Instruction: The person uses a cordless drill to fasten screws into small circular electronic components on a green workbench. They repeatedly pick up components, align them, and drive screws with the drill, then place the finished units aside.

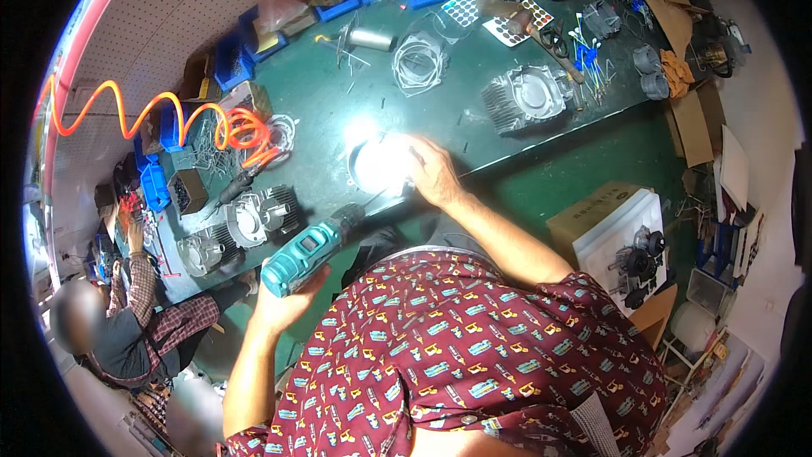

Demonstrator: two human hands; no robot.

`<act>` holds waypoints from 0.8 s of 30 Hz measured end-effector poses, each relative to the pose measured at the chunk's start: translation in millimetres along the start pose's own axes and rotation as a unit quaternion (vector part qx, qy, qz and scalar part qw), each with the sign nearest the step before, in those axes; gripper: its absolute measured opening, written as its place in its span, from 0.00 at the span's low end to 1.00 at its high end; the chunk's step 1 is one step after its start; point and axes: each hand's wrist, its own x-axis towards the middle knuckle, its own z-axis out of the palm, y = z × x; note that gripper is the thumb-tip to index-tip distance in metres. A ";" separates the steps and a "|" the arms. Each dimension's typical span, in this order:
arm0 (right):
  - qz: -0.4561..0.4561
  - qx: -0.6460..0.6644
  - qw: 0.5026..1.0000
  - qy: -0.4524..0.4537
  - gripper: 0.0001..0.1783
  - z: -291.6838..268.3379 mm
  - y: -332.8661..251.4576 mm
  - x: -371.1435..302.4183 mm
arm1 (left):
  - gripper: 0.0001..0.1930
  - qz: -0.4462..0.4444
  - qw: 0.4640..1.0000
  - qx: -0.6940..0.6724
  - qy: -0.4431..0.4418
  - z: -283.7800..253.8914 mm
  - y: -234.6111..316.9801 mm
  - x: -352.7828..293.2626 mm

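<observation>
- Fingers of my left hand (283, 292) are wrapped around the grip of a teal power screwdriver (306, 256), held below the near edge of the worktop (338, 110); its dark nose points up and to the right, toward the bright part.
- Fingers of my right hand (433, 173) lie spread and flat on a round metal part (378, 165) at the near edge of the worktop; they press on it rather than close around it. Glare washes the part out, so its detail cannot be told.
- Finned grey engine casting (526, 97) sits to the right of my right hand, well apart from it, near the same edge.
- Coil of pale wire (418, 61) lies beyond my right hand, toward the middle of the worktop.
- Orange coiled air hose (169, 114) hangs over the left end of the worktop, ending by a dark tool (235, 188).
- Further finned castings (245, 222) stand at the near left corner, left of the screwdriver.
- Blue parts bins (233, 63) line the far edge.
- Another person (135, 322) in a checked shirt works at the left end.
- Cardboard box (592, 211) rests on the floor at my right.
</observation>
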 end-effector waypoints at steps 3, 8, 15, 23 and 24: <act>-0.002 0.007 1.000 0.002 0.20 5.9 6.9 -2.3 | 0.17 0.030 0.993 0.106 -0.041 -15.0 41.8 20.3; -0.013 0.031 0.999 0.025 0.18 9.7 15.3 -0.4 | 0.16 0.007 0.929 0.346 -0.132 -18.3 121.1 67.5; -0.017 0.050 0.998 0.016 0.19 8.1 11.2 0.4 | 0.18 -0.046 0.916 0.366 -0.158 -9.0 140.9 77.4; 0.000 0.047 0.999 0.018 0.19 11.2 11.8 -2.1 | 0.16 -0.065 0.918 0.356 -0.160 -6.3 138.3 73.6; -0.005 0.042 0.999 0.017 0.19 11.6 13.7 -1.4 | 0.16 -0.088 0.917 0.358 -0.151 -6.0 143.6 75.4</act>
